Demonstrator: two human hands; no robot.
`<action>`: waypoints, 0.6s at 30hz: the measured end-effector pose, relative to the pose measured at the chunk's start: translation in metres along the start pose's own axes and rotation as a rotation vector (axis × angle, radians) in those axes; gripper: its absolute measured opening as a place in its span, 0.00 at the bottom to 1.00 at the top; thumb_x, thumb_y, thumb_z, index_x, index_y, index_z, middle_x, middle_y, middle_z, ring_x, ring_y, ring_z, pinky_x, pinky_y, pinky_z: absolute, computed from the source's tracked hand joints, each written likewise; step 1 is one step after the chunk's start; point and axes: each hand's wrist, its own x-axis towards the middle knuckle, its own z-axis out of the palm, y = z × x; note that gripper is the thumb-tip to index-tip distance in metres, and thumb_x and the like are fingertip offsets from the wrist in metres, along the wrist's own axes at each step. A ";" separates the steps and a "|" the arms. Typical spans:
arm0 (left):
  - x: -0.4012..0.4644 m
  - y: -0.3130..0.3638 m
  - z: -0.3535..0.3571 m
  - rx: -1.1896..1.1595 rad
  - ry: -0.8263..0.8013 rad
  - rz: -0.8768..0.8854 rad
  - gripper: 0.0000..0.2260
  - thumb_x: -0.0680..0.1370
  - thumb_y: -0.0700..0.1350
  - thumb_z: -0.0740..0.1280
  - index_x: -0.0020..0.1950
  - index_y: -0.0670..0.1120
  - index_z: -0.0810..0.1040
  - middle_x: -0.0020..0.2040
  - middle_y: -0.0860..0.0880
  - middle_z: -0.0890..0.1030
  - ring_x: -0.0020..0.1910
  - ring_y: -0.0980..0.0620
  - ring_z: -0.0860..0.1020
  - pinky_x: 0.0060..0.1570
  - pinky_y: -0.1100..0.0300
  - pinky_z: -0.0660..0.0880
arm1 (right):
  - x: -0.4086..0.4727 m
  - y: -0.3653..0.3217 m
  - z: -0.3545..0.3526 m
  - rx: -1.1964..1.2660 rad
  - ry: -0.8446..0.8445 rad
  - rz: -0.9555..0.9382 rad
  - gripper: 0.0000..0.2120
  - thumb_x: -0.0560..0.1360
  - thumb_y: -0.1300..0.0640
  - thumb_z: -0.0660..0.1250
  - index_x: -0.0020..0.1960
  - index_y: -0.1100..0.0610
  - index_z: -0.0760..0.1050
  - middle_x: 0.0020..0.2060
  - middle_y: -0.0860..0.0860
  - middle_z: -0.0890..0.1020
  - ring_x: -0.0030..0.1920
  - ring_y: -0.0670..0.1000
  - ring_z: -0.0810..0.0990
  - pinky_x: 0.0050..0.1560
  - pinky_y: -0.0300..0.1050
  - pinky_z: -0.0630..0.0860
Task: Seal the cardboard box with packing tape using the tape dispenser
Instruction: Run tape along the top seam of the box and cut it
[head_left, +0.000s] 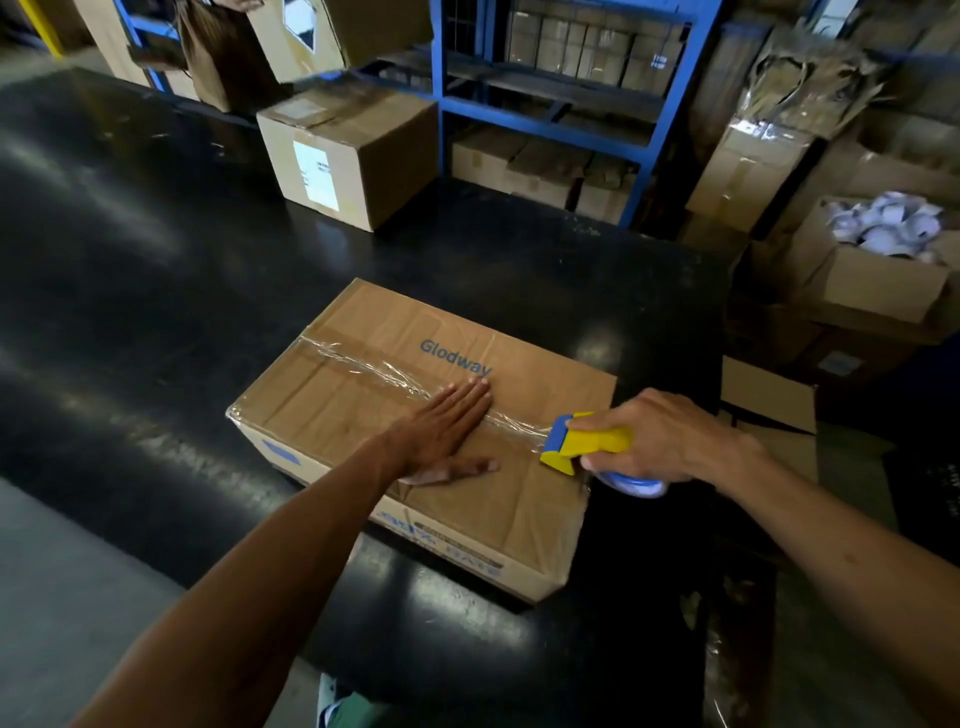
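A flat brown cardboard box (363, 405) printed "Glodway" lies on the black table (156, 291). A strip of clear packing tape (363, 366) runs along its top seam from the far left edge toward the right edge. My left hand (441, 431) lies flat, fingers spread, on the box top over the tape. My right hand (670, 436) grips the yellow and blue tape dispenser (582, 441) at the box's right edge, its blade end on the tape. The blue tape roll (634, 486) shows under that hand.
A second taped box with a white label (348, 156) stands at the table's far side. Blue shelving (545, 104) with stacked cartons rises behind it. An open carton of white items (878, 244) and other boxes sit to the right, off the table.
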 end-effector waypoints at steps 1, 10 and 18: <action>0.001 0.000 -0.002 -0.003 -0.011 -0.002 0.45 0.76 0.74 0.43 0.80 0.43 0.37 0.80 0.44 0.37 0.78 0.50 0.34 0.78 0.51 0.39 | -0.003 0.004 0.003 0.007 0.004 0.014 0.29 0.67 0.27 0.62 0.67 0.31 0.70 0.54 0.51 0.83 0.50 0.53 0.81 0.44 0.46 0.74; 0.026 0.094 0.014 -0.117 0.058 -0.120 0.57 0.68 0.79 0.46 0.79 0.34 0.46 0.79 0.34 0.43 0.79 0.39 0.40 0.77 0.42 0.39 | 0.006 0.005 0.006 -0.027 0.054 -0.002 0.27 0.68 0.27 0.62 0.65 0.30 0.71 0.51 0.47 0.83 0.51 0.51 0.80 0.41 0.44 0.68; 0.024 0.097 0.015 -0.054 0.080 -0.148 0.59 0.65 0.81 0.42 0.79 0.37 0.42 0.80 0.38 0.39 0.78 0.44 0.35 0.77 0.46 0.36 | -0.004 0.009 0.011 0.042 0.061 -0.002 0.28 0.69 0.29 0.64 0.67 0.35 0.72 0.51 0.46 0.84 0.46 0.49 0.80 0.39 0.43 0.71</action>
